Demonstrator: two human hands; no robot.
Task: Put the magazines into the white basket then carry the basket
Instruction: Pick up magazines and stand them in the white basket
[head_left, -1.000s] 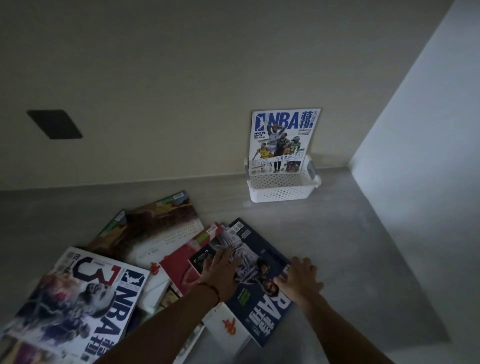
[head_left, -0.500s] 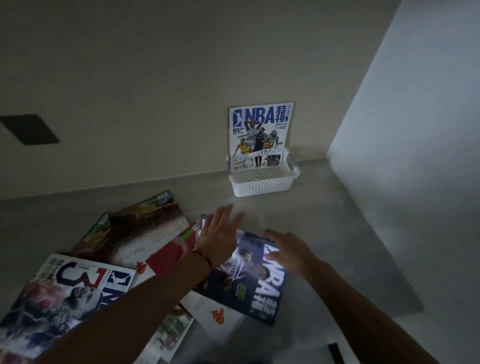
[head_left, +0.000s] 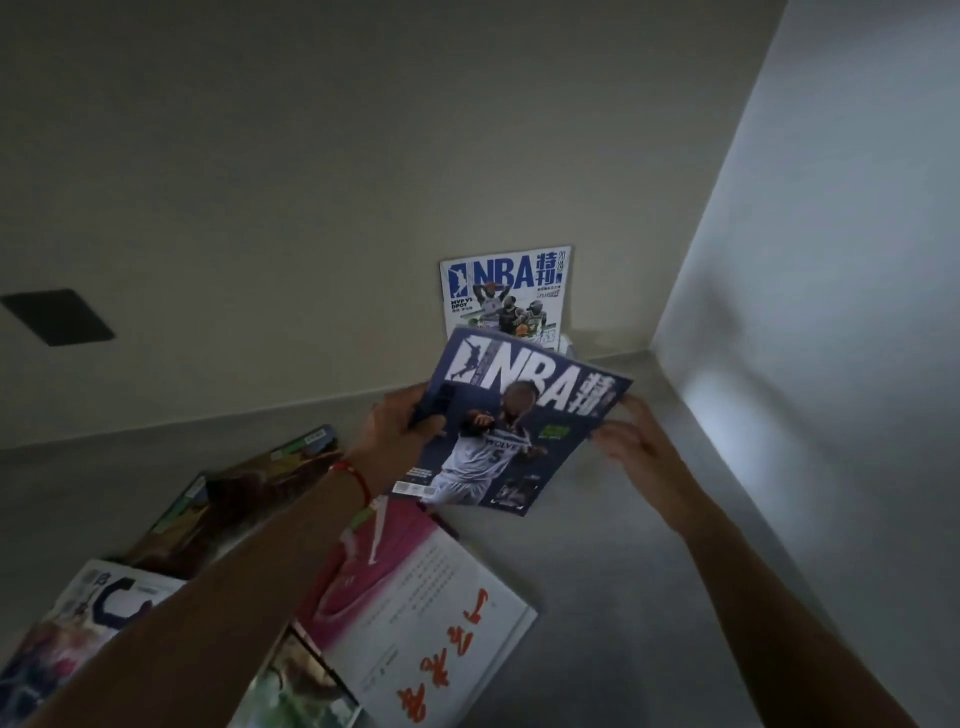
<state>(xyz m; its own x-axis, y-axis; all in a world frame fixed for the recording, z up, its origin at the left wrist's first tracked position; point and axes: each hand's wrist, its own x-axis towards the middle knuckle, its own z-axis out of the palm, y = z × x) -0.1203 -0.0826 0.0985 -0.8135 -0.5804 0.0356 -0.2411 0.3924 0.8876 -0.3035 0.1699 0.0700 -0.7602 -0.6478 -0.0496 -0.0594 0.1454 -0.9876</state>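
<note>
Worktop (head_left: 597, 545): grey, meeting two walls at its far right corner.
Loose magazines (head_left: 415, 603): heaped at the near left edge.
Dark NBA magazine (head_left: 514, 431): lifted clear, tilted.
White-covered magazine (head_left: 506, 288): upright by the far corner; basket hidden.
Left hand (head_left: 400, 434): grips the dark magazine's left edge.
Right hand (head_left: 631, 447): fingers relaxed, touching its right edge.

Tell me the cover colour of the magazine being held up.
Dark navy blue with white NBA lettering, on the held magazine; the head view shows it.
</note>
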